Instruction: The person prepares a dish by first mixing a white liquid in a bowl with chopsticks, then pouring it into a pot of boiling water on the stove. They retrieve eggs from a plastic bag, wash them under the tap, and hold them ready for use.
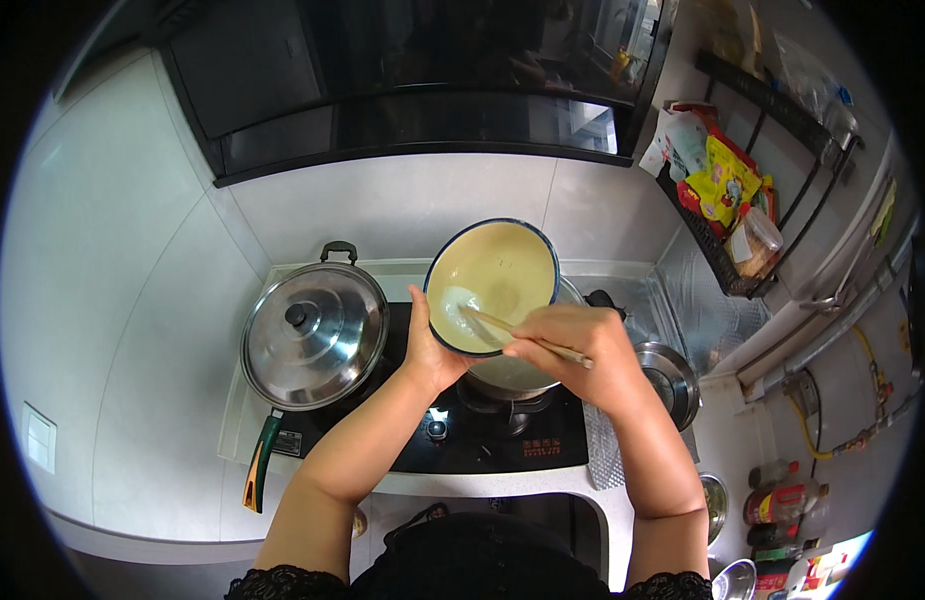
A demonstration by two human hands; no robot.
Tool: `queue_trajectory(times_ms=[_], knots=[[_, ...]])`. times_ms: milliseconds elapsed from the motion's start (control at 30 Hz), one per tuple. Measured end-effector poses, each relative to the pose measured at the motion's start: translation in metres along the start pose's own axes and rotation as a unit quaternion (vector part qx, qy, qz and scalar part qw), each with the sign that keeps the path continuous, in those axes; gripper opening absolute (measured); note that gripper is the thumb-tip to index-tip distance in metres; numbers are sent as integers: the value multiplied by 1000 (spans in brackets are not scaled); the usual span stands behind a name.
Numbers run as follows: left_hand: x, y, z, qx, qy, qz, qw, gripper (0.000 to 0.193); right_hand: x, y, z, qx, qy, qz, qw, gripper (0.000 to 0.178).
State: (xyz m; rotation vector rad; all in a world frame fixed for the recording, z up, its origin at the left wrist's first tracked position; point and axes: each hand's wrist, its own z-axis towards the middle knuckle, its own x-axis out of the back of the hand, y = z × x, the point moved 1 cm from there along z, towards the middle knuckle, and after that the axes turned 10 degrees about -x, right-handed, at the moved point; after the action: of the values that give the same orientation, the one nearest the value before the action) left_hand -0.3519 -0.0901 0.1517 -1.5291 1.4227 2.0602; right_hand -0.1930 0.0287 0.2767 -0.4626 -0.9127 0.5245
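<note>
My left hand (pixel 429 352) grips the side of a cream-coloured bowl (pixel 497 250) with a dark blue rim, thumb up along its outside. The bowl is tipped toward me, and a little whitish, wet-looking stuff lies at its lower left. In my right hand (pixel 580 345) is a pair of wooden chopsticks (pixel 490 320), fingers closed round them, tips in the whitish stuff. Beneath the bowl, on the right burner, stands a metal pot (pixel 512 380), mostly hidden by the bowl and my hands; its contents I cannot make out.
A lidded steel pan (pixel 317 345) with a green handle (pixel 264 462) covers the left burner of the black stove (pixel 482 445). A metal bowl (pixel 670 380) sits at the right. Food packets (pixel 722 180) fill a wall rack (pixel 697 225); bottles (pixel 782 500) stand lower right.
</note>
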Motion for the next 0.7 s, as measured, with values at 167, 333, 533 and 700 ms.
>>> queue_trajectory(times_ms=[167, 333, 533, 700], knots=[[-1, 0, -2, 16, -1, 40, 999, 96, -3, -8, 2, 34, -3, -2, 999, 16], [-1, 2, -5, 25, -22, 17, 999, 95, -7, -12, -2, 53, 0, -34, 998, 13], [-5, 5, -5, 41, 14, 34, 998, 89, -13, 5, 0, 18, 76, -29, 997, 12], [11, 37, 3, -60, 23, 187, 980, 84, 15, 32, -13, -277, 23, 156, 948, 14]])
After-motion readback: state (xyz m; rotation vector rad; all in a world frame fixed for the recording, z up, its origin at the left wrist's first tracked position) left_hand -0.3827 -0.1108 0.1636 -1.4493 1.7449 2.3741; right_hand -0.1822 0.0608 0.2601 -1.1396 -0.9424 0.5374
